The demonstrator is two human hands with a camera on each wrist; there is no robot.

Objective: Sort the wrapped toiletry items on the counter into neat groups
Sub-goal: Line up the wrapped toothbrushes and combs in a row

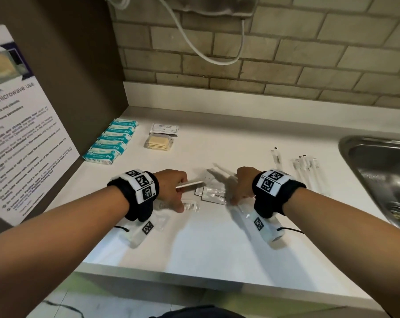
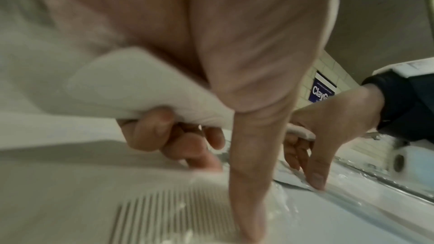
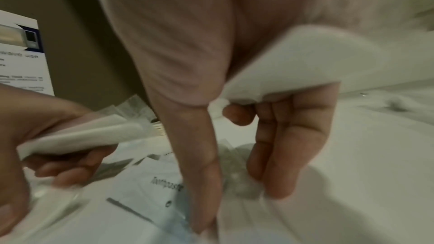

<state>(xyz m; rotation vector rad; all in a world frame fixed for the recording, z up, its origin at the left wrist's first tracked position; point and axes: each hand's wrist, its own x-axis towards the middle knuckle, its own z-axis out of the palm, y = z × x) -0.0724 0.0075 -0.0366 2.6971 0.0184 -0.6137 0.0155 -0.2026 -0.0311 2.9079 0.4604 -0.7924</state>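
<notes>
My left hand (image 1: 177, 193) curls its fingers round a flat white packet (image 1: 191, 183), while its thumb presses on a clear-wrapped comb (image 1: 190, 206) lying on the counter. The left wrist view shows that packet (image 2: 140, 90) against the palm and the comb (image 2: 169, 214) under the thumb. My right hand (image 1: 238, 191) holds a second white packet (image 3: 298, 62) under its curled fingers. Its thumb and fingertips touch a crinkled clear wrapper (image 3: 239, 183). Toothpaste sachets (image 1: 214, 195) lie between the hands, and one toothpaste sachet (image 3: 150, 190) lies beside the right thumb.
A row of teal packets (image 1: 111, 143) lines the left wall. Behind the hands stand stacked yellow sachets (image 1: 159, 142) and white cards (image 1: 164, 129). Wrapped toothbrushes (image 1: 305, 167) lie to the right, near the steel sink (image 1: 378, 157). A poster (image 1: 17, 125) hangs on the left wall.
</notes>
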